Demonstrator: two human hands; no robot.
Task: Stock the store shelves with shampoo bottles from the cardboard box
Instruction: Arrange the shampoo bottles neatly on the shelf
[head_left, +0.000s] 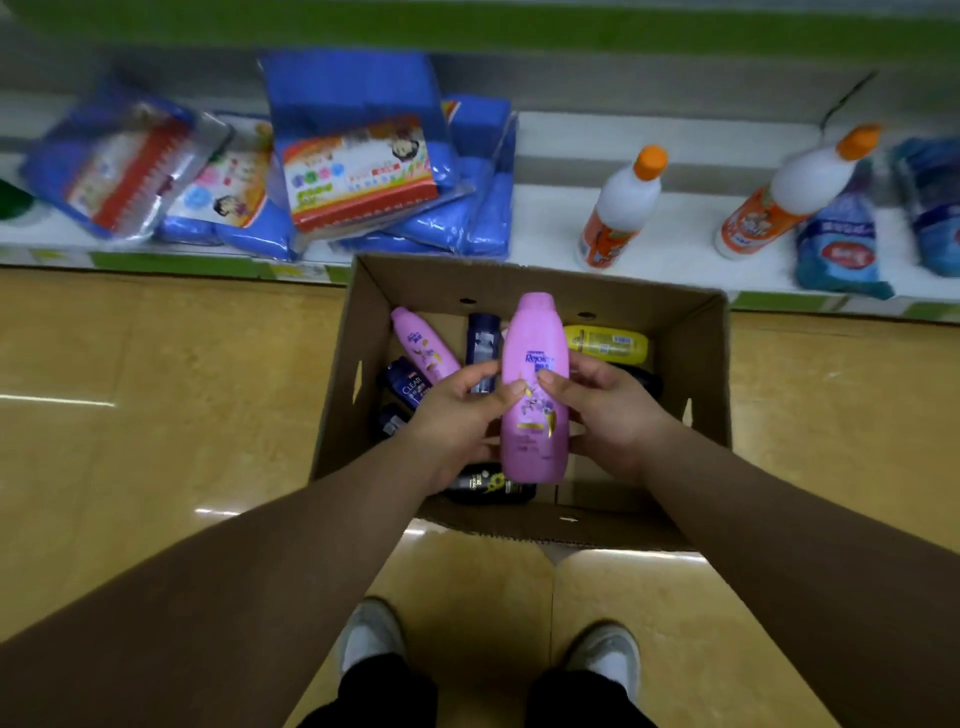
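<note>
While both hands, left hand (457, 415) and right hand (610, 410), clasp the pink Rejoice bottle (534, 389) at mid-body above the cardboard box (701, 364), its smooth, rigid plastic looks slippery, so 2 thumbs pressing the label seems wise.

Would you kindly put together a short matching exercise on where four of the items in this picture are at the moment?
Things:
1. large pink shampoo bottle
2. yellow bottle
3. white bottle with orange cap
4. blue packages

Places:
A. piled on the shelf, left part
B. lying in the cardboard box, far right corner
C. held above the box by the left hand and right hand
D. standing on the shelf, right of the box's far edge

Pairs: 1-C, 2-B, 3-D, 4-A
</note>
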